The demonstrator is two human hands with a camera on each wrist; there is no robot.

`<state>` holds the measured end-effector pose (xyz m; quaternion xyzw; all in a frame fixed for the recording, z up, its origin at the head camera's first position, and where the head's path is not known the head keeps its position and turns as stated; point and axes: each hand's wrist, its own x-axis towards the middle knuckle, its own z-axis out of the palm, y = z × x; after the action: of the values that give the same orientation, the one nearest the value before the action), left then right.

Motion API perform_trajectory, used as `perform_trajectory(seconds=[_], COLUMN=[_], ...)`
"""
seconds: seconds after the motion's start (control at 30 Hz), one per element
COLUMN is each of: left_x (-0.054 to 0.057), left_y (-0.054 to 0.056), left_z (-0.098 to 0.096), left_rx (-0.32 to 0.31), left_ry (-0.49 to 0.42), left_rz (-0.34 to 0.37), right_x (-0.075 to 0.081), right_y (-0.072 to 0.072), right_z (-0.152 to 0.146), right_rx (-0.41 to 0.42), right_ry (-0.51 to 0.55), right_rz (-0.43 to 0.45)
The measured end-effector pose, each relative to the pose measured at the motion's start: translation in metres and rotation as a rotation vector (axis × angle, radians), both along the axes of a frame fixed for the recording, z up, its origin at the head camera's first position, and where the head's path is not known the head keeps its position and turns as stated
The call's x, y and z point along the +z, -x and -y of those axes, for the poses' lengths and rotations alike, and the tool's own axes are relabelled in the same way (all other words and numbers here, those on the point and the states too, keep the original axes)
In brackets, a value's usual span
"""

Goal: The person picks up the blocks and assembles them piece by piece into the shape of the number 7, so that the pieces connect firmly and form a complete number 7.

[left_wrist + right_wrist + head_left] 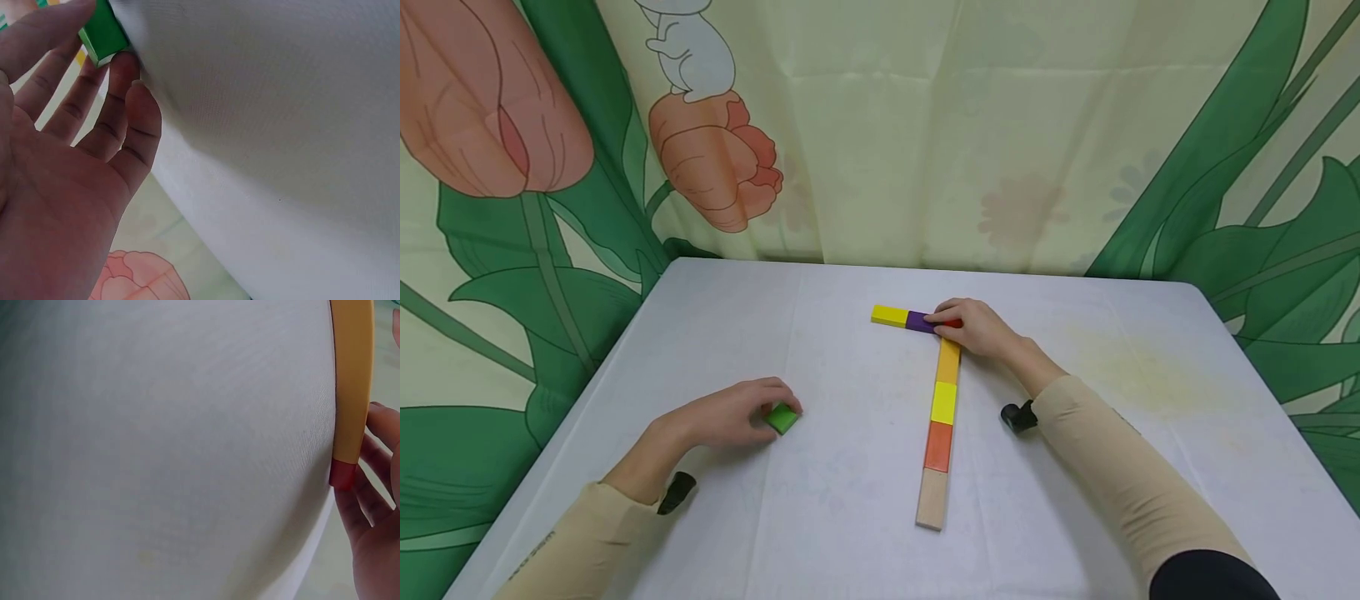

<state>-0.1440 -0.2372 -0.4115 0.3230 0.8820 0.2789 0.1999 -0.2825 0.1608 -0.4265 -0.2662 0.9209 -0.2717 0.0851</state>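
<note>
My left hand pinches a green block between thumb and fingers, over the left part of the table. The left wrist view shows the same green block at the fingertips. Farther back, my right hand pinches a red block, partly covered by the fingers, at the corner of a line of blocks. A purple block and a yellow block extend leftward from it. Toward me run an orange block, a yellow block, a red-orange block and a plain wooden block.
A white cloth covers the table. Behind it hangs a curtain printed with plants and a rabbit on a carrot. Dark wrist devices, one by the left wrist and one by the right wrist, sit near the cloth.
</note>
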Motion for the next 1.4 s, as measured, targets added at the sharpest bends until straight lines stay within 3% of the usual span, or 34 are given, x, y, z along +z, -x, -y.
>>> perform_trajectory(seconds=[0.27, 0.67, 1.03, 1.4], left_x=[0.0, -0.005, -0.011, -0.009], left_y=[0.004, 0.014, 0.034, 0.058], left_z=[0.0, 0.001, -0.003, -0.012], left_rx=[-0.013, 0.022, 0.086, 0.173], left_ry=[-0.031, -0.038, -0.059, -0.06], left_rz=[-0.018, -0.029, -0.054, -0.003], right_x=[0.0, 0.0, -0.001, -0.001], right_y=[0.001, 0.0, 0.0, -0.001], right_z=[-0.001, -0.002, -0.001, -0.001], right_rx=[-0.007, -0.001, -0.006, 0.005], right_ry=[-0.002, 0.0, 0.011, 0.014], right_rz=[-0.008, -0.001, 0.007, -0.007])
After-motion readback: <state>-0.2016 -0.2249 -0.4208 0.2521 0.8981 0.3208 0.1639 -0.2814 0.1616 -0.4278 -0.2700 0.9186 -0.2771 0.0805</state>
